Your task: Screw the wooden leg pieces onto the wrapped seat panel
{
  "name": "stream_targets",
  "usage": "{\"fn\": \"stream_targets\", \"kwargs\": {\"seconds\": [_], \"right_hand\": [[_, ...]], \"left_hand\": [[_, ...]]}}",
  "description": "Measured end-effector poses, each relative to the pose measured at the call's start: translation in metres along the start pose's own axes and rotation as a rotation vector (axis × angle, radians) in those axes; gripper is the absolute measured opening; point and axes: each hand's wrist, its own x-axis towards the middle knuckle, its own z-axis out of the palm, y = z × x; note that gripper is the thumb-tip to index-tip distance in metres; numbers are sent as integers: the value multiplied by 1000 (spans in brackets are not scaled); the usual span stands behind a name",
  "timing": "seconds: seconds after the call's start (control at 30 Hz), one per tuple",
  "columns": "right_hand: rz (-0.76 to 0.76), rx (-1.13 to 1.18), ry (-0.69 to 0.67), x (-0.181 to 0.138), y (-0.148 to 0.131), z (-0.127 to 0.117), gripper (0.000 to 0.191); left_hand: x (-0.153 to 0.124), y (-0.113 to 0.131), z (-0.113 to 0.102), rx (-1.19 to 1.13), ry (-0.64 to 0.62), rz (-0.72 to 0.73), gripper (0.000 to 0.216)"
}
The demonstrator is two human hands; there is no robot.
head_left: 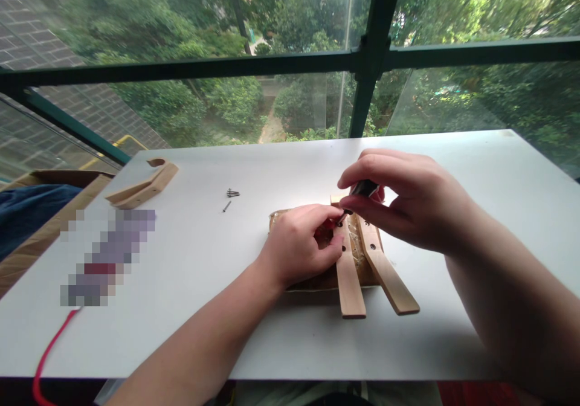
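Wooden strips (351,291) lie partly beneath both hands (294,243) (408,194), near ends uncovered.

Blue cloth (36,212) lies in a cardboard box (27,255), and trees (303,16) stand beyond green-framed windows (203,69).

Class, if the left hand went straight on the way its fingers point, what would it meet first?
Most likely the screwdriver in the right hand, its shaft just ahead of the left hand; depth is unclear, so they may already touch.
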Motion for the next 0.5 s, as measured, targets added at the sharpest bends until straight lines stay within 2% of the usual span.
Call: {"fn": "stream_targets", "kwargs": {"seconds": [0.13, 0.3, 0.5], "right_hand": [[37, -17, 2, -2, 1, 7, 12], [86, 140, -91, -6, -1, 13, 26], [131, 91, -101, -6, -3, 9, 19]], "left_hand": [[-1, 0, 0, -17, -12, -36, 15], [0, 1, 0, 4, -21, -52, 9], [0, 2, 0, -6, -22, -57, 10]]}}
